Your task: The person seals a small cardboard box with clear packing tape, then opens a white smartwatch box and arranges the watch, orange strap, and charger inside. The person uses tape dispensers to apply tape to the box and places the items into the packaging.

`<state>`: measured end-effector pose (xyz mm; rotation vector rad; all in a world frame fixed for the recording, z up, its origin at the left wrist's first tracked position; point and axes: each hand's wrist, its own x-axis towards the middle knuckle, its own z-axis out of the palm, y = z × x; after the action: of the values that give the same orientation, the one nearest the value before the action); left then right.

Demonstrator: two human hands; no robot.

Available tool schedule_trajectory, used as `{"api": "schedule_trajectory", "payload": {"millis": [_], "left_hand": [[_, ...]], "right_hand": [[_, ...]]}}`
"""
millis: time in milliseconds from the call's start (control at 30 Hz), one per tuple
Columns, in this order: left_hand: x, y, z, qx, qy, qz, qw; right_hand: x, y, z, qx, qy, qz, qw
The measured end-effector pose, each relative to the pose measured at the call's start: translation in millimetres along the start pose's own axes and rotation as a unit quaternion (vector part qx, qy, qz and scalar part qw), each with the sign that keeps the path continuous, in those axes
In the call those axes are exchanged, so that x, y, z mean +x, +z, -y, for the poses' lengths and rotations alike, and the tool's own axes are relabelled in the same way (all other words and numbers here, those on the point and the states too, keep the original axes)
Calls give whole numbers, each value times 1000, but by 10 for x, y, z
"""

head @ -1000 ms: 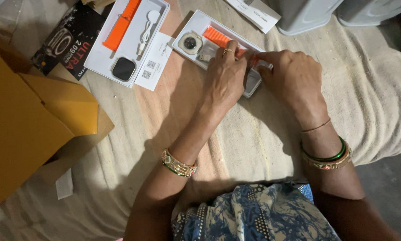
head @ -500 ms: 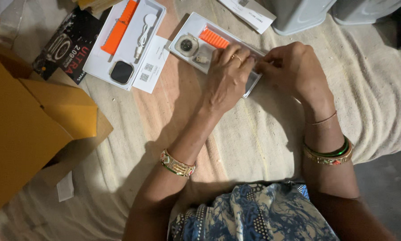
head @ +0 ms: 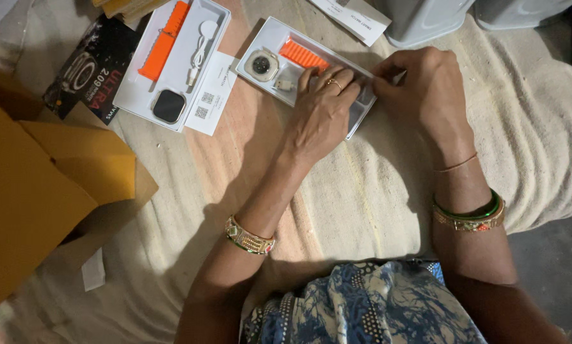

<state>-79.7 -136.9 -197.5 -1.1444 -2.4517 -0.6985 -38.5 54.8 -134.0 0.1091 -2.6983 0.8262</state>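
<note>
Head view: both hands rest on 1 white tray (head: 270, 38) lying on a beige cloth (head: 375, 197). The left hand (head: 321, 114) lies flat over the tray's near half, fingers spread narrow, pressing it down. The right hand (head: 423, 86) pinches at the tray's right end; what sits between its fingertips is too small to tell.

The tray holds a round watch body (head: 261, 64), an orange strap (head: 303, 55) and a small connector (head: 284, 85). A second tray (head: 139, 92) lies well apart to the left, with an orange strap, a white cable and a dark square watch face (head: 169, 106). A black box (head: 85, 70) and a brown carton (head: 37, 185) sit further left.

Against 1 second ago, the left hand has slid from the tray's right end to cover its middle, and the right hand's pinch has stayed at that end. I judge the hands are steadying the tray while working on something at its edge.
</note>
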Motion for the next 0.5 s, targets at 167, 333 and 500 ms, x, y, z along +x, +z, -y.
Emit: {"api": "schedule_trajectory", "payload": {"millis": [167, 333, 500], "left_hand": [[19, 115, 73, 19, 16, 16, 1000], [5, 80, 46, 18, 6, 27, 999], [9, -31, -14, -4, -25, 48, 999]], "right_hand": [[27, -6, 3, 17, 19, 14, 1000], [25, -11, 19, 22, 30, 12, 999], [49, -34, 13, 45, 14, 27, 999]]}}
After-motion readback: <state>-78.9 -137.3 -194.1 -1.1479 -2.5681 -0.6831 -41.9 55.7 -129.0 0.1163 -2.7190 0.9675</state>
